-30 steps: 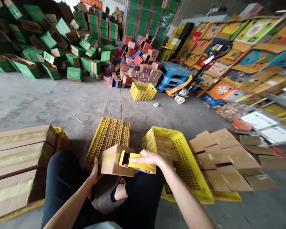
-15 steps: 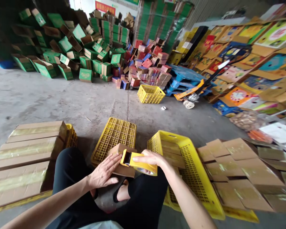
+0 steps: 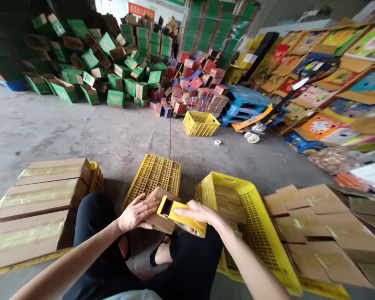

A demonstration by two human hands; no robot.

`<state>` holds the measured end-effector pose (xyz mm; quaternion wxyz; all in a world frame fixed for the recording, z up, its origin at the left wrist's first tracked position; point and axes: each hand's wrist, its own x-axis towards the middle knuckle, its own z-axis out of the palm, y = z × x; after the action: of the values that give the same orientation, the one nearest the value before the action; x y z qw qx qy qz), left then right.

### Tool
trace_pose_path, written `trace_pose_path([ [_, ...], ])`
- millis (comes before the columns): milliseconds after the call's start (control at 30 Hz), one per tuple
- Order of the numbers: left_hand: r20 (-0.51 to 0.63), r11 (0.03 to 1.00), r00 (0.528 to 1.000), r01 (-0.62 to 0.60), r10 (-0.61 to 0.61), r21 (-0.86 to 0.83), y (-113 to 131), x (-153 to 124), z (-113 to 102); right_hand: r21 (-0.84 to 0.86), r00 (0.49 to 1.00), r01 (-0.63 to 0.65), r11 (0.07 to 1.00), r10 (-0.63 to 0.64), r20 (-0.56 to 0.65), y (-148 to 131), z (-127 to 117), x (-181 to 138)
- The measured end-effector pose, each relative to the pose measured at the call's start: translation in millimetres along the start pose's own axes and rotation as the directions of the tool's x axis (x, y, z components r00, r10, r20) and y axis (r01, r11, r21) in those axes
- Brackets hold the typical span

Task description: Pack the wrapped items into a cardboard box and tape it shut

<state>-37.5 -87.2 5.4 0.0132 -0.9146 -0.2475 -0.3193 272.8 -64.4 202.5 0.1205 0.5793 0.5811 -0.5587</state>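
Note:
A small brown cardboard box (image 3: 160, 221) rests over my knees. My left hand (image 3: 136, 213) lies on top of it, fingers spread and pressing it down. My right hand (image 3: 197, 211) grips a yellow tape dispenser (image 3: 181, 215), whose front end touches the box's right side. I sit cross-legged in black trousers. An overturned yellow crate (image 3: 154, 178) lies just beyond the box.
A yellow crate (image 3: 256, 225) with flat boxes inside stands at my right, next to a spread of brown boxes (image 3: 318, 229). Taped brown boxes (image 3: 40, 204) are stacked at my left. Beyond lie green boxes (image 3: 90, 71), red boxes (image 3: 196, 87), another yellow crate (image 3: 200, 123) and a pallet jack (image 3: 253, 125).
My left hand moved from the box's left side onto its top. The box has tipped lower over my knees. The dispenser stays at the box's right side.

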Motion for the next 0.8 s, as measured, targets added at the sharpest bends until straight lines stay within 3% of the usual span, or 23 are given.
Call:
trace_pose_path([
  [267,-0.029,0.999,0.999,0.042,-0.042,0.011,-13.2,-11.2,-17.8,-0.013,0.999,-0.044,0.999,0.044,0.011,14.1,-9.9,0.3],
  [367,0.009,0.998,0.998,0.060,-0.060,0.000,-10.5,-6.8,-24.4,-0.014,1.000,-0.026,1.000,0.026,0.011,15.5,-9.9,1.9],
  [567,0.179,0.990,0.975,0.137,-0.131,-0.020,7.0,15.3,-36.1,-0.002,0.999,-0.051,0.999,0.051,-0.014,11.2,-9.3,2.0],
  [800,0.255,0.996,0.964,0.080,-0.070,-0.030,36.0,49.1,-23.6,0.020,0.997,-0.074,0.997,0.075,-0.025,14.4,-5.3,-2.1],
])
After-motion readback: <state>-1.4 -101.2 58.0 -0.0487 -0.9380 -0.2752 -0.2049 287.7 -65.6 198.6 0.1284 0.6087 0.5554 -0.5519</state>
